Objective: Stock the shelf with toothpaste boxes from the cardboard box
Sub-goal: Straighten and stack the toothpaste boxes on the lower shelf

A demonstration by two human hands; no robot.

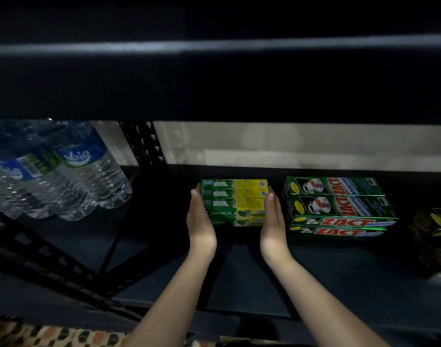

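A stack of green and yellow Darlie toothpaste boxes rests on the dark shelf board, near the middle. My left hand presses flat against the stack's left end. My right hand presses flat against its right end. Both palms face inward with straight fingers, clamping the stack between them. The cardboard box is out of view.
A stack of green Zact toothpaste boxes lies just right of my right hand. A pack of water bottles fills the left bay behind a black perforated upright. A dark packet sits at far right. The upper shelf hangs low overhead.
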